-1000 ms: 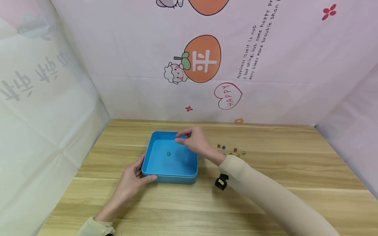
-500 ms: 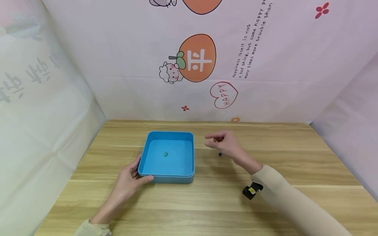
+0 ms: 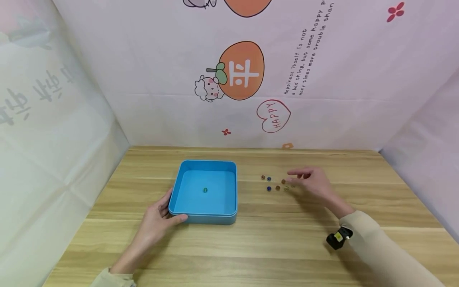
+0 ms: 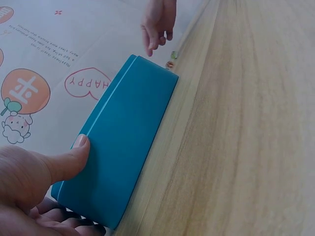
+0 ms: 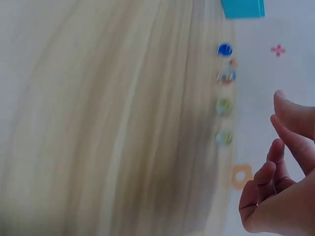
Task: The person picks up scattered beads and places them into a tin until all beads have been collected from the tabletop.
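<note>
**Single-Piece Pinch Pick-Up**

The right hand appears empty, thumb and index finger separated by a narrow gap; the left hand grips the near-left corner of the blue box. For a secure pick, approach one piece from above, place a fingertip on each side, and pinch lightly; round pieces are likely to roll. A brown marble lies on the wooden table, just left of the thumb tip in the head view. Two blue marbles lie farther left, toward the box, in which one green marble rests.
</note>
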`<state>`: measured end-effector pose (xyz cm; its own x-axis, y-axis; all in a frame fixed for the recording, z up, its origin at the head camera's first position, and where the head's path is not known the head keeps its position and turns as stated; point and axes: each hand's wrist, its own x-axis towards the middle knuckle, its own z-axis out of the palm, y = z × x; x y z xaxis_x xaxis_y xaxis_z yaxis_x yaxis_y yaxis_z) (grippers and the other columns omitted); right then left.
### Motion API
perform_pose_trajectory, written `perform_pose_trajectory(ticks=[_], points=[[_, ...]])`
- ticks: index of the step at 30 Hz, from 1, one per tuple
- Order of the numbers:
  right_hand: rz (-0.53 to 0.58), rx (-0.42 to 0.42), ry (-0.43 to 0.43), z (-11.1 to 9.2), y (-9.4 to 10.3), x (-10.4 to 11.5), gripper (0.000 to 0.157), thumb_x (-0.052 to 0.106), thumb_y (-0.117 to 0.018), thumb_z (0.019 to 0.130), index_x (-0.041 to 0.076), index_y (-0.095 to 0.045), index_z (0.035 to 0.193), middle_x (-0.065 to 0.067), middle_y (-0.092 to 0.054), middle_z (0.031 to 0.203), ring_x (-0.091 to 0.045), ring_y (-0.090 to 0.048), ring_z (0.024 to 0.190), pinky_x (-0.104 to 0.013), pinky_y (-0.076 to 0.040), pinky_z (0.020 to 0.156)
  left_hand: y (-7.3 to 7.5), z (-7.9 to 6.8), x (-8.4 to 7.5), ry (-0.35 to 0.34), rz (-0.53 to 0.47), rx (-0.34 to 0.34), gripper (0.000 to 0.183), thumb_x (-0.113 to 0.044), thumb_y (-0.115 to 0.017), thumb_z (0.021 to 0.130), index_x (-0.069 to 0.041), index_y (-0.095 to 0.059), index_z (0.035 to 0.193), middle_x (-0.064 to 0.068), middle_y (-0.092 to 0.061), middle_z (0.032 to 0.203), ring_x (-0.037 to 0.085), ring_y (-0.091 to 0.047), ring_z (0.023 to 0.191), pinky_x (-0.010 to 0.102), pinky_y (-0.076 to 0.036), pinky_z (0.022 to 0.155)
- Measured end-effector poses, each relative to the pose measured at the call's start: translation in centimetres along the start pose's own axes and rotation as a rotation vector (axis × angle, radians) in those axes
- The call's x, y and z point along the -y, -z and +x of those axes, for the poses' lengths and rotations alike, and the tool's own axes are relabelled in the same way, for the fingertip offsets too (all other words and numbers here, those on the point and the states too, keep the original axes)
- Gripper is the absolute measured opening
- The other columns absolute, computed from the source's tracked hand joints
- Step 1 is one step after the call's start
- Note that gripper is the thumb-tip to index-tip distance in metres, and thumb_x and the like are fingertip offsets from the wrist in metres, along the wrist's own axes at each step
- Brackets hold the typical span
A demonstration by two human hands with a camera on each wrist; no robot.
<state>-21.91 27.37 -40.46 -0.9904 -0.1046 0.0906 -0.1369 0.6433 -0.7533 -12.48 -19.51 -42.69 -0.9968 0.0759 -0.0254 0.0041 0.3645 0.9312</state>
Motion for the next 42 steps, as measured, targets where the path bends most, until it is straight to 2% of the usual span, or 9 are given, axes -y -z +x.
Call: perform_pose_trajectory(ticks=[8,13,18,26,34,42], points=[[0.010,0.046,-0.048,0.1,1.3,-2.1,0.039,0.020,-0.084,0.094,-0.002,-0.076,0.124,-0.015,-0.066,0.105,-0.021,-0.049,0.082,-0.025,-0.042,0.057,0.1,0.0,0.2,-0.005,-0.007,-0.002,0.098,-0.011,-0.087,0.090,0.005,-0.024,0.164,0.025,-0.024,0.168,0.041,-0.037,0.148,0.043,-0.039,0.115],[0.032,0.095,-0.078,0.1,1.5,-2.7,0.039,0.017,-0.083,0.093,-0.004,-0.075,0.124,-0.016,-0.068,0.108,-0.022,-0.051,0.085,-0.024,-0.047,0.059,0.0,0.0,0.3,-0.001,-0.011,-0.003,0.098,-0.011,-0.087,0.090,0.005,-0.025,0.164,0.025,-0.025,0.168,0.040,-0.037,0.148,0.043,-0.040,0.114],[0.017,0.101,-0.093,0.2,1.4,-3.2,0.037,0.016,-0.083,0.093,-0.004,-0.075,0.123,-0.015,-0.069,0.109,-0.023,-0.053,0.088,-0.024,-0.048,0.062,0.0,0.1,0.3,0.003,-0.008,0.001,0.098,-0.012,-0.087,0.090,0.004,-0.025,0.164,0.024,-0.025,0.168,0.040,-0.036,0.149,0.043,-0.039,0.115],[-0.024,0.104,-0.091,0.3,1.1,-3.7,0.034,0.017,-0.083,0.094,-0.002,-0.076,0.122,-0.012,-0.070,0.106,-0.022,-0.054,0.085,-0.025,-0.048,0.059,0.0,0.1,0.2,-0.029,-0.017,0.001,0.095,-0.008,-0.086,0.090,0.006,-0.027,0.163,0.026,-0.028,0.167,0.041,-0.037,0.148,0.046,-0.040,0.115],[-0.027,0.129,-0.107,0.3,1.0,-3.8,0.036,0.019,-0.082,0.095,-0.003,-0.076,0.124,-0.011,-0.069,0.107,-0.023,-0.053,0.087,-0.025,-0.048,0.061,0.0,-0.2,0.2,-0.006,-0.042,-0.012,0.095,-0.006,-0.086,0.090,0.006,-0.027,0.163,0.024,-0.027,0.168,0.040,-0.035,0.149,0.045,-0.038,0.116],[-0.040,0.138,-0.110,0.0,1.2,-3.5,0.035,0.021,-0.082,0.096,-0.001,-0.077,0.122,-0.013,-0.071,0.112,-0.023,-0.053,0.089,-0.026,-0.048,0.063,-0.2,-0.2,0.2,-0.016,-0.063,-0.013,0.094,-0.006,-0.086,0.090,0.005,-0.027,0.163,0.024,-0.027,0.168,0.041,-0.036,0.149,0.046,-0.038,0.116]])
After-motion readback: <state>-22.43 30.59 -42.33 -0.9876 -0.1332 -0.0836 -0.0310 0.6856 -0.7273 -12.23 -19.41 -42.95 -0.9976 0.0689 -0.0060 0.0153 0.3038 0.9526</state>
